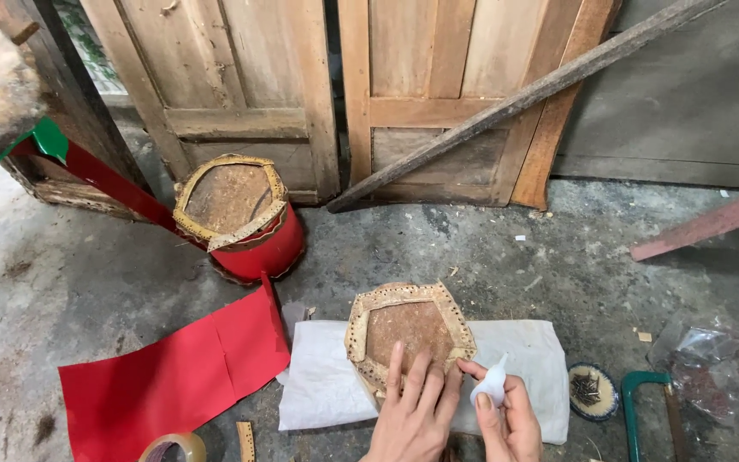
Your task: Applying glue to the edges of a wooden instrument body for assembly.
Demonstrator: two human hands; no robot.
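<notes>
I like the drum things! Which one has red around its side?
The far drum by the wooden doors has red sides. The near one, under the left hand, is bare brown.

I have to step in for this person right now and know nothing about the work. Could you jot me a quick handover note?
Left hand: flat on the hexagonal woven frame, pressing it down.
Right hand: grip closed on a small white squeeze bottle, tip at the frame's right edge.
The frame lies on a white cloth on the floor.
Done: a similar frame wrapped in red stands by the door.
Left: this frame is bare; a red sheet lies beside it.
</notes>
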